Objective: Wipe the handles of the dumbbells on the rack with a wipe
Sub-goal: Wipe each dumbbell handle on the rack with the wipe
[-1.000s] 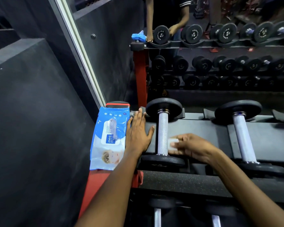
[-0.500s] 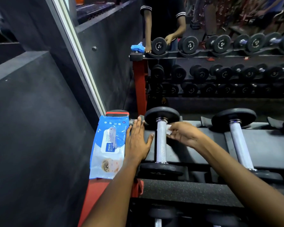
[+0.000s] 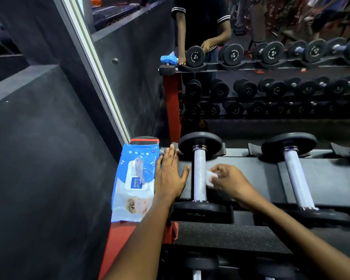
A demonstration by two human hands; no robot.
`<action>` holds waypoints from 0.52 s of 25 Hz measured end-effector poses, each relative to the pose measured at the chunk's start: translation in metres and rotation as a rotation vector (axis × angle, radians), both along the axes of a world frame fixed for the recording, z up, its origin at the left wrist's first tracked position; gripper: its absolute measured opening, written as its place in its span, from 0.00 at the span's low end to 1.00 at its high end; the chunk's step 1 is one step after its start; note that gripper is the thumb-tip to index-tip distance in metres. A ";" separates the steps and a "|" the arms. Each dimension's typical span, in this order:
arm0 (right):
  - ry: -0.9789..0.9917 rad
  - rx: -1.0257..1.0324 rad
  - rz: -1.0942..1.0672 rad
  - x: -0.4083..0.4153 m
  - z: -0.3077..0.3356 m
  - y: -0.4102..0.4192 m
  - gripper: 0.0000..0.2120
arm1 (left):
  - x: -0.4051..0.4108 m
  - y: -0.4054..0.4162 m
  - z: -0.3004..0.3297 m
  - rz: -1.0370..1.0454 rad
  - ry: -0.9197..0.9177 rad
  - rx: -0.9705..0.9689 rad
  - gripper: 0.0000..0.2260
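The leftmost dumbbell (image 3: 199, 174) lies on the top shelf of the rack (image 3: 240, 237), its knurled silver handle pointing away from me between two black plates. My right hand (image 3: 229, 181) pinches a small white wipe (image 3: 210, 177) against the right side of that handle, about halfway along it. My left hand (image 3: 171, 176) rests flat on the shelf just left of the handle, fingers straight. A second dumbbell (image 3: 297, 178) lies further right on the same shelf.
A blue pack of wet wipes (image 3: 134, 182) lies on the red end of the rack beside my left hand. A mirror behind the rack reflects a person and rows of dumbbells. A dark wall closes in on the left. More dumbbells sit on the shelf below.
My right hand slid the wipe from the handle's near end up to its far end, then back toward the middle. My left hand stayed in place.
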State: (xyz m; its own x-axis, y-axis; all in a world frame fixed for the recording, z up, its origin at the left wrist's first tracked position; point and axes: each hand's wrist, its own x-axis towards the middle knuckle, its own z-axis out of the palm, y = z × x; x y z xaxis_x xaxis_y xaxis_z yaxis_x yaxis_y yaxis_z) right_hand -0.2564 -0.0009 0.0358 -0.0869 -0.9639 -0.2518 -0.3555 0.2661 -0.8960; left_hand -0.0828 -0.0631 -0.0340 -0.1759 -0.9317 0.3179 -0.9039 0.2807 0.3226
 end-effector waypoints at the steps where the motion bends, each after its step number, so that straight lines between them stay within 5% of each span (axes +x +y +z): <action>1: -0.018 0.021 0.048 -0.001 -0.001 0.013 0.08 | 0.000 0.000 0.000 -0.001 -0.002 0.002 0.35; 6: 0.137 -0.357 -0.136 0.007 0.015 -0.020 0.07 | 0.000 0.000 0.000 0.002 -0.015 0.001 0.36; 11: 0.256 -0.192 0.447 -0.011 0.009 0.024 0.09 | 0.001 -0.001 -0.001 0.000 -0.044 -0.001 0.36; 13: 0.319 -0.336 0.283 -0.009 0.010 0.000 0.08 | 0.000 -0.002 -0.001 -0.005 -0.062 -0.001 0.36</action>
